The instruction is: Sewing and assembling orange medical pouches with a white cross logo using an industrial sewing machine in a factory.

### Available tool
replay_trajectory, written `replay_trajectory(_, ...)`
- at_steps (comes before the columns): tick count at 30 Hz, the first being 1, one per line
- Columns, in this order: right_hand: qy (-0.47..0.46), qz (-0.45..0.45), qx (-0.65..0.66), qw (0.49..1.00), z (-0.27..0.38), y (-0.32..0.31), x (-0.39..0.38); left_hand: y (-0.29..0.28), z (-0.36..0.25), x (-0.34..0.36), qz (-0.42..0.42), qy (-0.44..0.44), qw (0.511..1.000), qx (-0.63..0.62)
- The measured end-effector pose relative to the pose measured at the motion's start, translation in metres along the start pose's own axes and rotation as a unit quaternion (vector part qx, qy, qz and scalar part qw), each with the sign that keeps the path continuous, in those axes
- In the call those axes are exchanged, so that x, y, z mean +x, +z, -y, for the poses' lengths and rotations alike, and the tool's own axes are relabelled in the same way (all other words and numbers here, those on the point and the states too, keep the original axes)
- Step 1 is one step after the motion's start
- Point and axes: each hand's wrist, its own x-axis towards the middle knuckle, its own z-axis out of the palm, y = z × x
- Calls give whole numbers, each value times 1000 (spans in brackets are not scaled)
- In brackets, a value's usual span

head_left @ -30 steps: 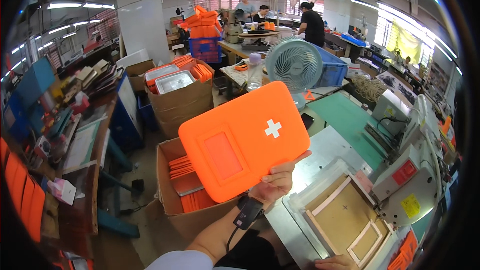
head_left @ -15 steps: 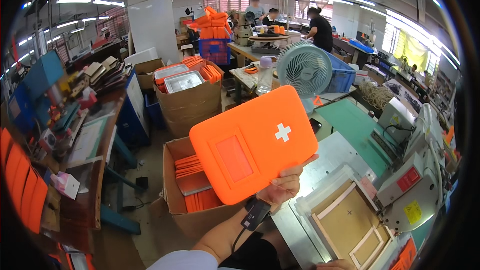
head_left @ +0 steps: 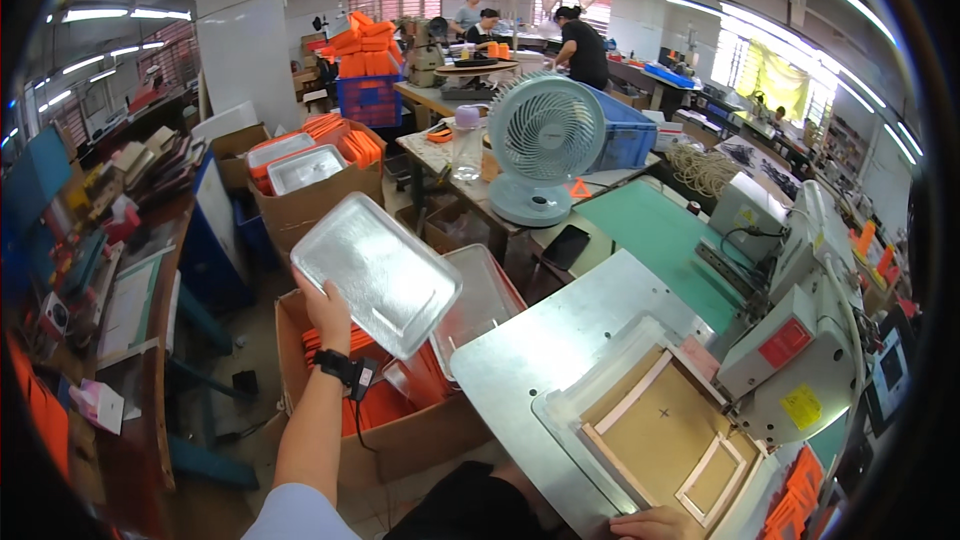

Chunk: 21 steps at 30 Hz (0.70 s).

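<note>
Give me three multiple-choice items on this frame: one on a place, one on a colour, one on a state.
1. Where is the fan?
A. On the floor
B. On a table beyond the metal worktable
C. Inside the cardboard box

2. What colour is the crate behind the fan?
A. Blue
B. Red
C. Yellow

3. What is the left hand doing?
A. Hanging empty
B. Pressing the wooden frame
C. Holding up a clear tray

Key: B, its base stands on that tabletop; A, its side shows blue; C, fingers grip the tray's edge in the air.
</note>
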Motion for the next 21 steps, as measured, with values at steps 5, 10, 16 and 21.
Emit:
replay_trajectory(5, -8, 7, -32, 999, -3, 0, 2, 49, -57, -57, 173, 32, 984, 35)
replay_trajectory(10, -35, 12, -86, 996, 3, 3, 1, 116, -28, -92, 212, 3, 970, 122)
replay_trajectory(16, 14, 6, -94, 995, 24, -3, -46, 149, -2, -82, 300, -62, 936, 174)
replay_trajectory(21, 79, 41, -115, 989, -9, -24, -102, 120, 58, 18, 204, 120, 971, 39)
